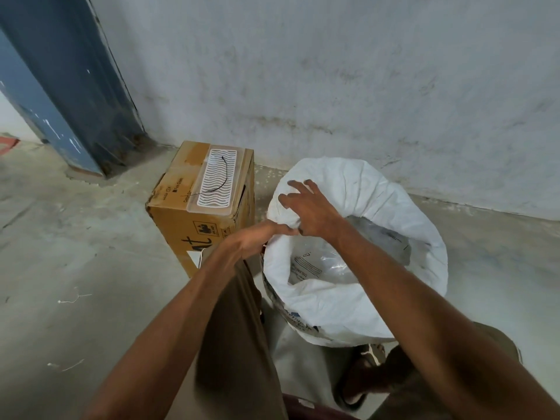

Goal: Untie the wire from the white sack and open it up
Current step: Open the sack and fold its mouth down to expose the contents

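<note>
**White sack: mouth open, rim being rolled down**

White sack is stood on the concrete floor near the far wall, just right of a cardboard box.

Risks: the rim could be let slip and flop back over the mouth; the sack could be tipped if the rim is pulled too hard to one side.

Mouth is seen wide open, rim folded outward, clear plastic liner visible inside. A thin black wire is seen lying on the box top.

Left hand is closed on the left rim. Right hand is pinched on a rim fold, remaining fingers spread.
</note>
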